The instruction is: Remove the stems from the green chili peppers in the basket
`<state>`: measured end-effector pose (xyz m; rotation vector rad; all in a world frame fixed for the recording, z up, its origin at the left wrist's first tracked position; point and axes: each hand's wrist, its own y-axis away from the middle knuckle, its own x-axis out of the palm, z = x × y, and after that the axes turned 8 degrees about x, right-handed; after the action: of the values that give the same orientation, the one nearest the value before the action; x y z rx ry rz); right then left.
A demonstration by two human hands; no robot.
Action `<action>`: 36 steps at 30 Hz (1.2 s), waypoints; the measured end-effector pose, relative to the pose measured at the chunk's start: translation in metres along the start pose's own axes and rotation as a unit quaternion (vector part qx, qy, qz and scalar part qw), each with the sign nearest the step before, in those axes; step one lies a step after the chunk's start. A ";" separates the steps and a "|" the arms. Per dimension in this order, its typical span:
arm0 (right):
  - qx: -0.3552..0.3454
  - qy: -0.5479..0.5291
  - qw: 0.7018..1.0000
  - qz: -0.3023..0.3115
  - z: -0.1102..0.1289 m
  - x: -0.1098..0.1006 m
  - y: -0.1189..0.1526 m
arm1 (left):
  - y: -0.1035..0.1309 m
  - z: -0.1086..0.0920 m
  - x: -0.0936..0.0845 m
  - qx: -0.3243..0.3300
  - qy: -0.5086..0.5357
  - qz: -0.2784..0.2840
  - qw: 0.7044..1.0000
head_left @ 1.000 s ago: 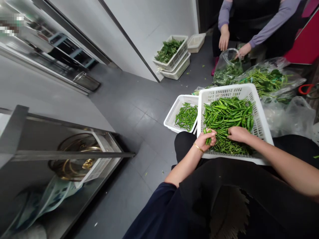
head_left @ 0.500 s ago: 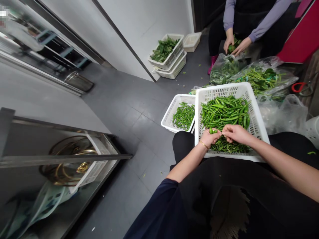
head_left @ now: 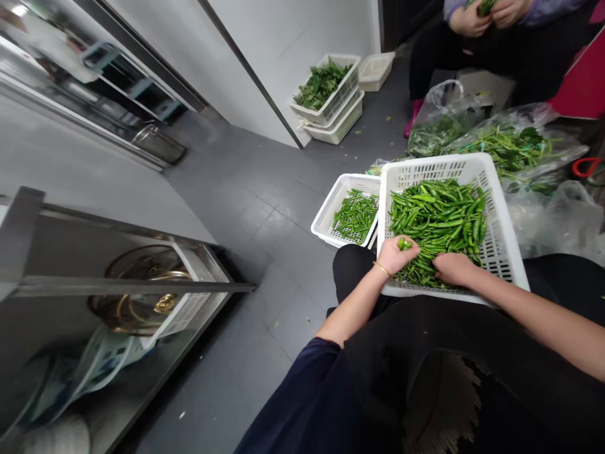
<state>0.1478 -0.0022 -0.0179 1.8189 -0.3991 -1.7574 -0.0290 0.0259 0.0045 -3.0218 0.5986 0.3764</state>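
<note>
A white slotted basket [head_left: 508, 233] rests on my lap, holding a heap of green chili peppers [head_left: 437, 211] with thin green stems or small pieces at its near side. Over the basket's left part, my left hand [head_left: 396, 253] is closed on green peppers whose ends show above the fingers. My right hand [head_left: 454, 270] is lowered into the near part of the heap, its fingers curled down; whatever they hold is hidden. Left of the large basket, a smaller white basket [head_left: 324, 217] contains more green peppers.
Plastic bags of leafy greens [head_left: 515, 148] lie beyond the basket. Another person's hands [head_left: 472, 19] hold greens at the top right. Stacked baskets [head_left: 338, 129] stand by the wall, with a lidded white box [head_left: 375, 70] beside them. A metal shelf [head_left: 142, 287] is at left.
My right hand has moved away from my left hand and down into the heap. The other person's hands have risen with the greens. The camera view has shifted slightly.
</note>
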 end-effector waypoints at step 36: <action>0.003 -0.016 0.997 -0.078 -0.025 0.018 -0.039 | 0.002 0.015 0.019 -0.280 0.372 -0.046 0.884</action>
<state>0.1672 0.0230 -0.0562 1.8726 -0.2804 -1.8941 -0.0159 0.0183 -0.0150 -3.6892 0.3975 -0.8091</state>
